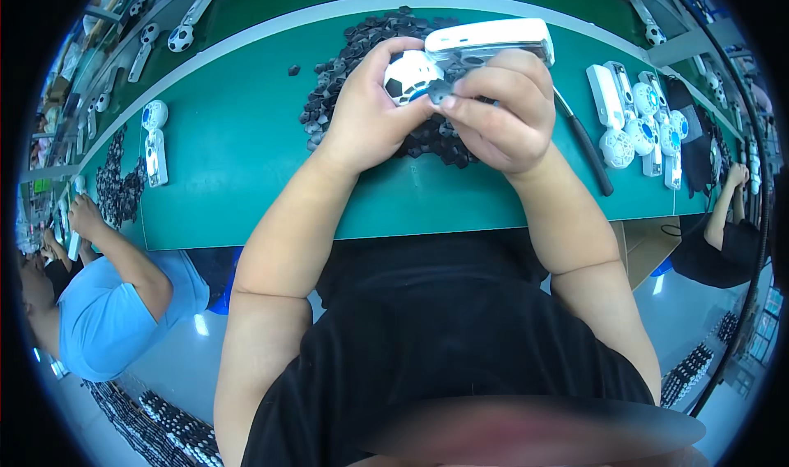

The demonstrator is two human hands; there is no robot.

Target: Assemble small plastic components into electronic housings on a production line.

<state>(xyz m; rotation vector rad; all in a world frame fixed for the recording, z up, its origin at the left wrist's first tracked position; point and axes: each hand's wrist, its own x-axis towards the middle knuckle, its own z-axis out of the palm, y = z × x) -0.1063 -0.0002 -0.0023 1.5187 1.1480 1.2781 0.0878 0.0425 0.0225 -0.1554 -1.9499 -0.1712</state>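
White ball-headed device (493,33) held up above the pile of dark pieces (353,56) on the green table (222,196). We see the left hand (366,113) clasped around its ball end; the right hand (511,117) pinches one small dark piece (440,91) at the ball. Rightward we note a black-handled tool (592,156), then a cluster of similar devices (643,123).

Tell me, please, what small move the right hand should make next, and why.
Probably press the small dark piece onto the black-and-white ball: the right hand pinches it right beside the ball, the left hand steadies the ball, and similar dark patches already show on its white surface.
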